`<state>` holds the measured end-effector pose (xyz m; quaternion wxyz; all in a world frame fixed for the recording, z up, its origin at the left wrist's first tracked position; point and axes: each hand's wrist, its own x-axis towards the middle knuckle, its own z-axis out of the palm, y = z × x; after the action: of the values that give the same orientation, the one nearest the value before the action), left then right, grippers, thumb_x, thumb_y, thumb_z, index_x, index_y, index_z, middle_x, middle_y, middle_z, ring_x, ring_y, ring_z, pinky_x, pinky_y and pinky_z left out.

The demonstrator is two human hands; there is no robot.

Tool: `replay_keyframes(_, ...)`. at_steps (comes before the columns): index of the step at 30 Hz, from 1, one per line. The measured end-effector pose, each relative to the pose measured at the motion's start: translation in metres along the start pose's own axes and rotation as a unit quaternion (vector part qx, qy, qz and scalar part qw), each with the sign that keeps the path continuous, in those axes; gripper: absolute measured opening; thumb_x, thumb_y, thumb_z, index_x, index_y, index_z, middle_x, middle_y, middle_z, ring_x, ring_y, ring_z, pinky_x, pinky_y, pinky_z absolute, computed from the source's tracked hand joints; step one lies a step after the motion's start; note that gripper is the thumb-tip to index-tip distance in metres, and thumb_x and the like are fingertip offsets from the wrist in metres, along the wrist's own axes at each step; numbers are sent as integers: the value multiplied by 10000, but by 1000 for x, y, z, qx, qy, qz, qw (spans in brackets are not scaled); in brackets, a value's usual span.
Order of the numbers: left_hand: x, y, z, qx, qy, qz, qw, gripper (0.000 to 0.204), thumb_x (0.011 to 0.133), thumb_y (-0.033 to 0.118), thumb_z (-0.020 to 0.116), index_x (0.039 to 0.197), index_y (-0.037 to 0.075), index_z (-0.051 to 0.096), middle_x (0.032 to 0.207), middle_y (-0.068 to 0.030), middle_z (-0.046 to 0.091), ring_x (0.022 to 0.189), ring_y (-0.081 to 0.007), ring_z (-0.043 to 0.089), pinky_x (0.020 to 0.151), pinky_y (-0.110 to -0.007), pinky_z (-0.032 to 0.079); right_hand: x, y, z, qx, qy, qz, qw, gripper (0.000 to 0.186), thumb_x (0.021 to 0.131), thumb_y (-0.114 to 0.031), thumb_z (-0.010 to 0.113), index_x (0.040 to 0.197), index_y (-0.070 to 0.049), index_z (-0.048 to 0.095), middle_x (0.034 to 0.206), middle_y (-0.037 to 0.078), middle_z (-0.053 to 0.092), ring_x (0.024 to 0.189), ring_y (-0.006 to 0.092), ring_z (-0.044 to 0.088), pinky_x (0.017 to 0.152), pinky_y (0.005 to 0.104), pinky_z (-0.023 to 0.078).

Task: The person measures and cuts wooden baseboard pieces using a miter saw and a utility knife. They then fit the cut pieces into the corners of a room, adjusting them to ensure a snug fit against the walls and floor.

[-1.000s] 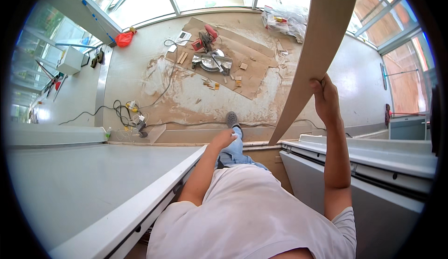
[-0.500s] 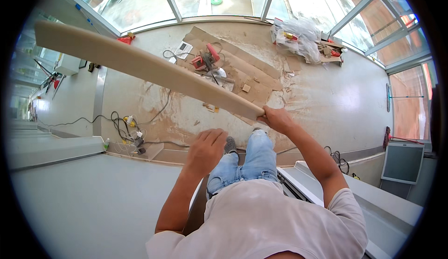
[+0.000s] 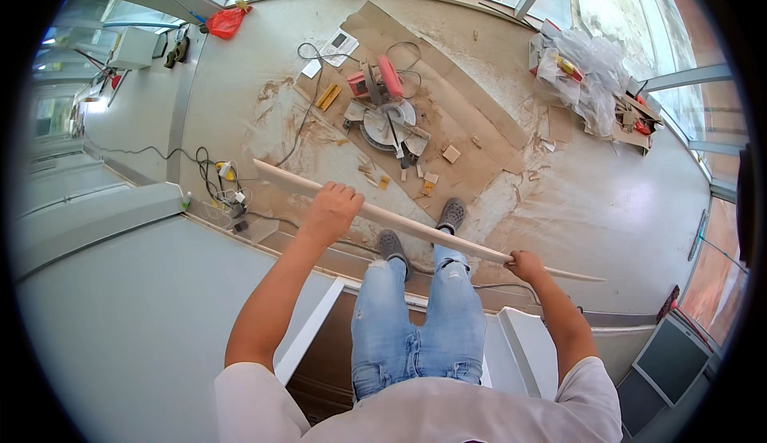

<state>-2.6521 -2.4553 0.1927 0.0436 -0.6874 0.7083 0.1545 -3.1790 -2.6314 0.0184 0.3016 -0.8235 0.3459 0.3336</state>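
A long, narrow pale board (image 3: pixel 435 236) stretches across in front of my legs, sloping down from left to right, seen nearly edge-on. My left hand (image 3: pixel 331 213) has its fingers wrapped over the board's upper edge left of its middle. Toward the right end, my right hand (image 3: pixel 526 266) grips the same board, and a thin tip sticks out past it. Beyond the board, a red and grey miter saw (image 3: pixel 389 127) stands on a flattened cardboard sheet (image 3: pixel 463 99) on the floor. Small wood offcuts (image 3: pixel 451 154) lie around the saw.
Dark cables and a yellow plug (image 3: pixel 227 171) lie at left. A red bag (image 3: pixel 228 22) sits by the far windows. Clear plastic sheeting (image 3: pixel 583 71) and scraps are heaped at far right. Large white panels (image 3: pixel 160 283) flank me at lower left. Sawdust covers the floor around the cardboard.
The board has come down and nearer, now lying lower across my legs. My left hand, earlier off it, now grips it. My right hand has moved right and down. The view has shifted.
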Motion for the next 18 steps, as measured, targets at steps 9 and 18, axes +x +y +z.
replay_keyframes(9, 217, 83, 321, -168, 105, 84, 977, 72, 827, 122, 575, 882, 98, 616, 889, -72, 624, 912, -248, 608, 832, -377, 448, 206, 46, 66, -10, -2, -10, 1000, 384, 892, -451, 667, 901, -68, 695, 895, 160, 701, 795, 369, 686, 708, 488, 549)
replay_keyframes(18, 310, 1, 499, -179, 225, 174, 942, 268, 783, 71, 618, 1049, 47, 636, 1009, -120, 614, 984, -296, 602, 917, -407, 474, 401, 86, 134, -119, 83, 54, 988, 356, 910, -410, 655, 845, -60, 655, 843, 157, 692, 751, 358, 693, 665, 462, 556)
